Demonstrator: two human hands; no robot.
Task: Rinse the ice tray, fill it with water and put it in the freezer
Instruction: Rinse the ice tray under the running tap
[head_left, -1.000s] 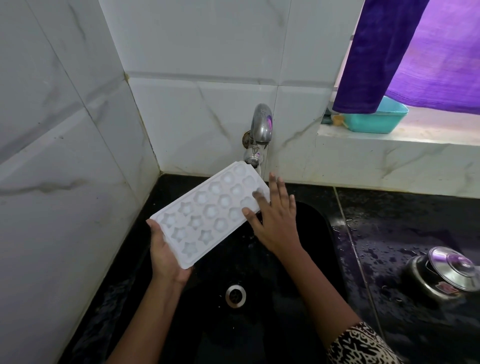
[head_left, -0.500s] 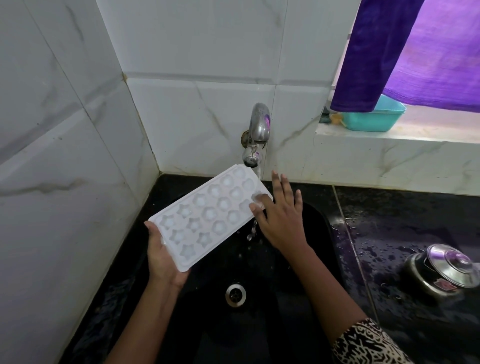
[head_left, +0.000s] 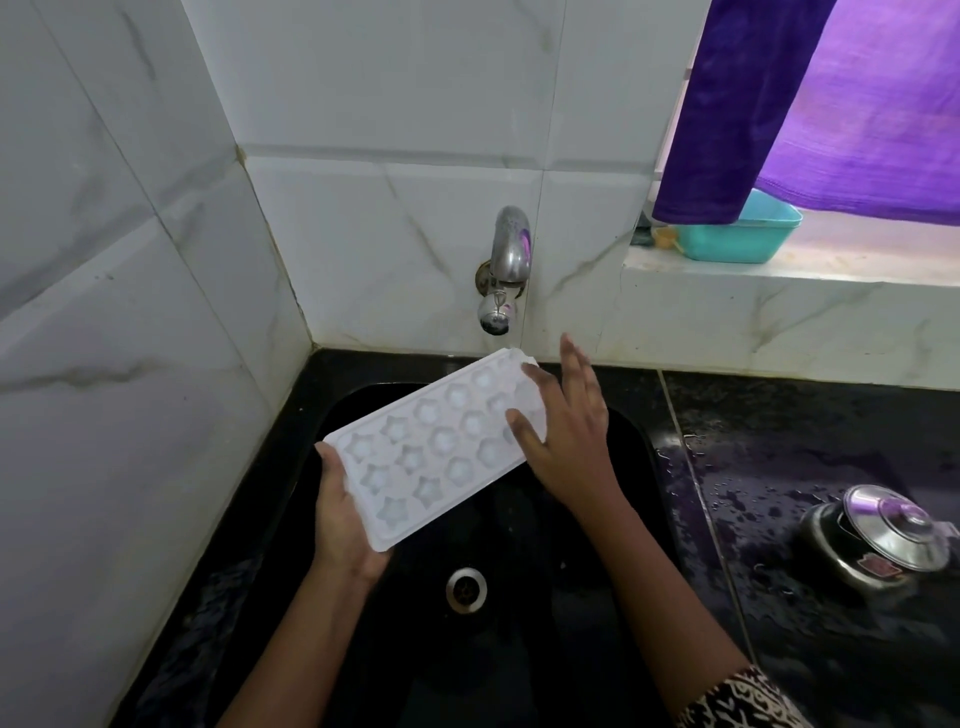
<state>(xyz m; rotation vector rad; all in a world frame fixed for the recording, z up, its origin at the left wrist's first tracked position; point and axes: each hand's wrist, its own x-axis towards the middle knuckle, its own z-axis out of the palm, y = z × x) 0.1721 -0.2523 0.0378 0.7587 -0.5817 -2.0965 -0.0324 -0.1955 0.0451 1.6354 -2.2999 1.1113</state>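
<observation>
Since a second ago: tray has dropped lower and flattened a little; right hand has slid from the tray's right edge up onto its far end, and the drip seen falling half a second ago is gone.

Left hand (head_left: 345, 525) grips the near short end of the ice tray (head_left: 436, 447), fingers wrapped underneath, thumb along the edge. Tray is held over the sink (head_left: 631, 436), tilted, far end raised toward the tap (head_left: 501, 275) at the back edge of the counter (head_left: 779, 467). Cups face up. Right hand (head_left: 566, 431) lies open and flat on the far cups, fingers spread, gripping nothing. Whether the tap runs now: cannot tell.

Judgement: rinse step, rubbing the cups; filling not yet begun. Wet counter right of the sink carries a steel pot (head_left: 878, 540).
</observation>
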